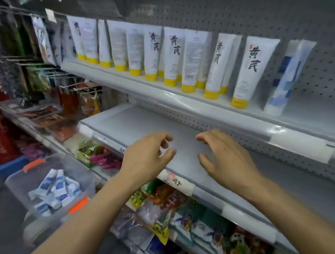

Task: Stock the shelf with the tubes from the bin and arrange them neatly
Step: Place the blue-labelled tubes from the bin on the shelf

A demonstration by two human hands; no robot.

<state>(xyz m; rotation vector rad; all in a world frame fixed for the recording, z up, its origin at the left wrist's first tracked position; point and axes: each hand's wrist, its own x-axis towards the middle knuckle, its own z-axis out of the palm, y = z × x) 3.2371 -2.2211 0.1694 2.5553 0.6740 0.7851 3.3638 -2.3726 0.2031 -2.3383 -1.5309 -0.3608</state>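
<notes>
Nothing is held: the fingers [168, 138] of the left hand [148, 154] are loosely curled, and those of the right hand [229, 162] are spread and lightly bent. Both hands hover side by side, apart from one another, just above the front of a bare grey shelf [129, 122]; whether the fingertips touch it cannot be told. The tubes [57, 189] to be stocked are found well below and to the left of the fingers, heaped in a clear bin [15, 182] with orange clips. They lie flat and crossed at several angles, so no common long axis is shared. Above and to the right of the fingers, one blue-and-white tube [284, 78] of the same look is stood on its cap on the upper shelf [125, 85]. Its long axis is near upright, leaning towards the right, with the crimped end up. To its left, yellow-capped tubes [251, 69] are ranked cap down. The tubes are judged light, with soft, squeezable bodies and glossy, somewhat slippery skins. A hold around the middle of the body, or near the stiffer cap end, would be favoured, without hard squeezing. Directly below the fingers, snack packets [173, 212] are packed on a lower shelf.
</notes>
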